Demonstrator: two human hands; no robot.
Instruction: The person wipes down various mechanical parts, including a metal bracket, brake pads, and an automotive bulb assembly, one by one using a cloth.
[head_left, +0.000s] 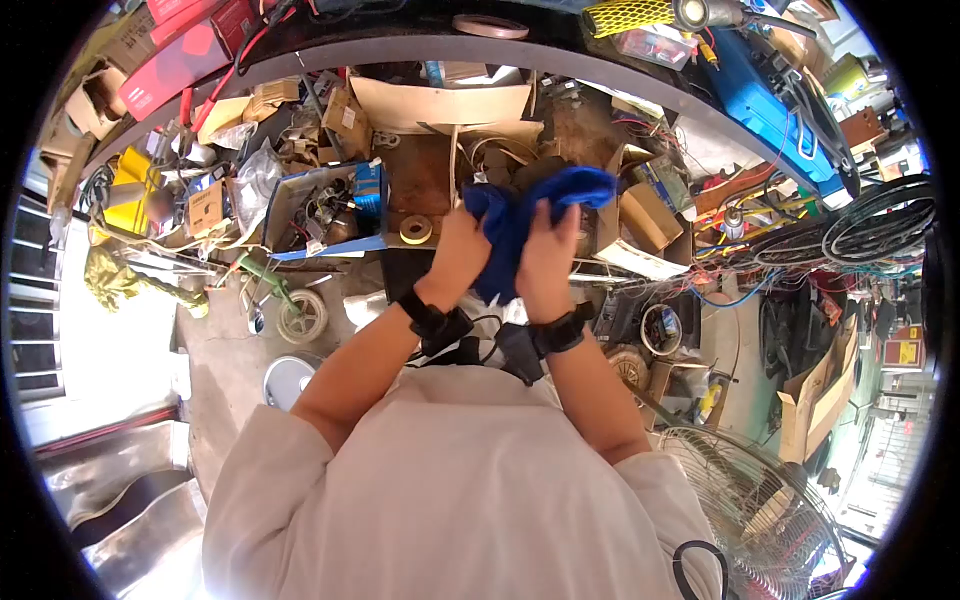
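A bright blue cloth [505, 240] is bunched up between my two hands, in front of my chest. My left hand [460, 250] grips its left side, fingers closed into the fabric. On the other side my right hand [546, 255] has its fingers wrapped round the cloth, and a loose fold sticks out beyond it to the upper right. The fingertips of both hands are partly hidden by the fabric. Just left of my left hand lies a roll of yellowish tape [415, 230]. Black bands with dark boxes are strapped round both wrists.
Left of the tape stands an open box [330, 210] of cables and small parts. A cardboard box [645, 220] is at the right, near coiled black cables [880, 220]. A blue case [765, 100] lies upper right. A wire-caged fan [750, 500] stands close to my right side.
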